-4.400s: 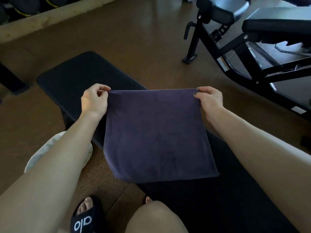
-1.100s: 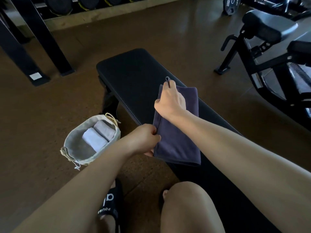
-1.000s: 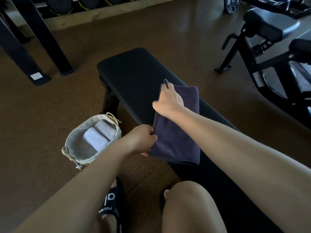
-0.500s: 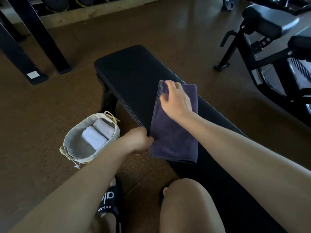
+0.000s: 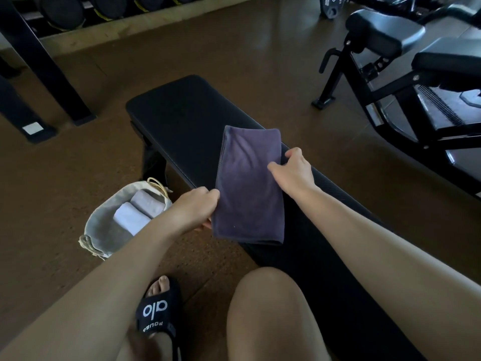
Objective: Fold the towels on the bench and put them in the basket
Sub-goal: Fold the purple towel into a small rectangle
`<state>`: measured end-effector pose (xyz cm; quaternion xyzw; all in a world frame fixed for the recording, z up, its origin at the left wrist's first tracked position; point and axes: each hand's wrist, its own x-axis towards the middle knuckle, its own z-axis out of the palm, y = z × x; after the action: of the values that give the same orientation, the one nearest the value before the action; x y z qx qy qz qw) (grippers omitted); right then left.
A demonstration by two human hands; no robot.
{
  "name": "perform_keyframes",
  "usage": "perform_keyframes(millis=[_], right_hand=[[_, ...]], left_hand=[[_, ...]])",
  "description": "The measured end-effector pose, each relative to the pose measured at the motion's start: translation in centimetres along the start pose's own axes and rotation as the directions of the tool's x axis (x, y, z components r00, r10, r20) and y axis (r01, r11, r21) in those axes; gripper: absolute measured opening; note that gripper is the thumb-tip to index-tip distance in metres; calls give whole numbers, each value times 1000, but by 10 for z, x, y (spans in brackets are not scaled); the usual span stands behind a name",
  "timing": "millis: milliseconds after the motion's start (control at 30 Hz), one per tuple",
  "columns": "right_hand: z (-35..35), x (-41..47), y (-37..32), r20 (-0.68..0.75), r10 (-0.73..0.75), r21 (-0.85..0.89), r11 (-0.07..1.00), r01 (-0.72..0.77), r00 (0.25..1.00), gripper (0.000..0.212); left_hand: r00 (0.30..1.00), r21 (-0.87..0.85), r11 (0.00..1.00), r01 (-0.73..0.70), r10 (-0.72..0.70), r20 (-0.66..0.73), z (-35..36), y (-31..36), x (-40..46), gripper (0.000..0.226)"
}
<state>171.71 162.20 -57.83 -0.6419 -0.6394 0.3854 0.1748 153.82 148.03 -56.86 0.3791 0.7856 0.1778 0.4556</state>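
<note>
A dark purple towel [image 5: 248, 188], folded into a long narrow strip, lies on the black padded bench [image 5: 182, 118]. My left hand [image 5: 194, 207] pinches the towel's left edge near its lower corner. My right hand [image 5: 295, 171] rests at the towel's right edge with its fingers curled over the cloth. A pale fabric basket [image 5: 99, 231] stands on the floor left of the bench, holding two folded white towels [image 5: 138, 212].
My bare knee [image 5: 265, 308] and a black slipper [image 5: 157, 313] fill the lower view. A black exercise machine [image 5: 406, 82] stands at the right. Dark rack legs [image 5: 49, 69] and weight plates line the back left wall. Brown floor surrounds the bench.
The towel went from a wide sheet held up in both hands to a narrow strip on the bench. My right hand slid from its top left corner down to its right edge.
</note>
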Motion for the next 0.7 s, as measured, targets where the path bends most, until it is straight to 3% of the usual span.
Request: perform_keyframes(millis=[67,200,300,367,433,500,567,700], right_hand=[[-3,1,1,38,17,-35,999,-16,999,48],[-5,3,3,125,26,-184,983,-2,992,34],[-12,1,5,207,80,-251,968,-26,975,33],[-18,0,6,253,117,-236,970,-56,960,30],[-24,0,8,246,131,-169,981,-91,960,25],[-30,0,12,189,120,-124,987,-98,975,22],[-34,2,17,104,88,-140,987,-73,991,21],[-40,-7,22,68,48,-228,973,-32,997,31]], left_hand=[[1000,-6,1000,13,-13,-1,1,1,-1,40],[997,288,956,-58,67,-24,10,1,0,24],[993,374,924,-77,104,-54,13,2,3,12],[997,304,952,-47,65,-48,12,1,5,10],[1000,46,999,9,-10,16,13,2,4,7],[997,-181,982,48,-37,63,17,6,1,3],[997,-220,975,41,-26,68,22,13,-2,3],[1000,-82,997,-10,10,6,32,21,-10,24]])
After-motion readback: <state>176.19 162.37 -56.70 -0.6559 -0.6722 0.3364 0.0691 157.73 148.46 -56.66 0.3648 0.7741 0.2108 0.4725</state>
